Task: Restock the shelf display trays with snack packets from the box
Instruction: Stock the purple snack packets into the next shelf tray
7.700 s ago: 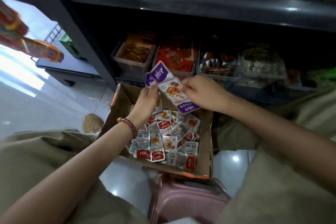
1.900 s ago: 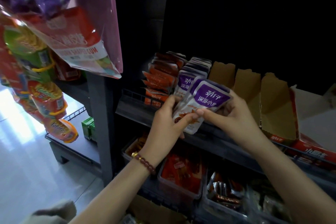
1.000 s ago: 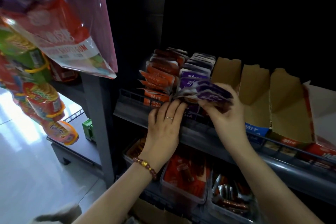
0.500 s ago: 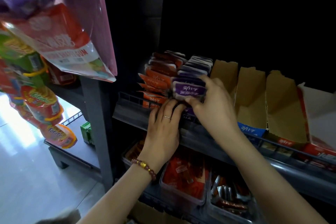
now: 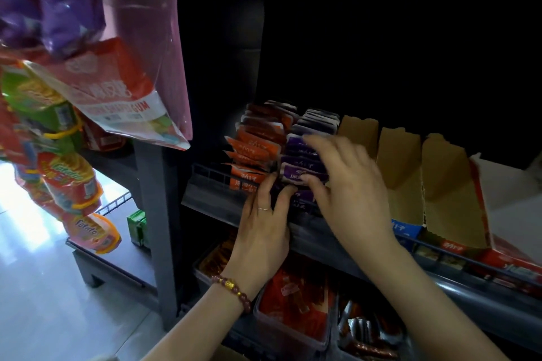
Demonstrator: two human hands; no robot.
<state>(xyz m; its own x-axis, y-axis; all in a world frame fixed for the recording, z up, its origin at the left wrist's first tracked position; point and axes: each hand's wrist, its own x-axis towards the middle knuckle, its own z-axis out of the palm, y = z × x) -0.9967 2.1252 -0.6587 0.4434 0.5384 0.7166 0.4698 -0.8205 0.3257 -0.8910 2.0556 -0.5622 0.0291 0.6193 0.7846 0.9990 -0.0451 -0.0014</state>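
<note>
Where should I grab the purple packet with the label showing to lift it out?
Pinch its top edge from above. The purple packet stands upright in a tight row, orange packets close beside, more purple ones behind, so probably only the top band is free.

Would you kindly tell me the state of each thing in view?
Purple packets: upright, in row, touched by both hands.
Orange packets: upright, in row.
Cardboard trays: torn open, no packets showing.
Left hand: fingers straight, at row's front.
Right hand: fingers spread over row, blurred.
</note>
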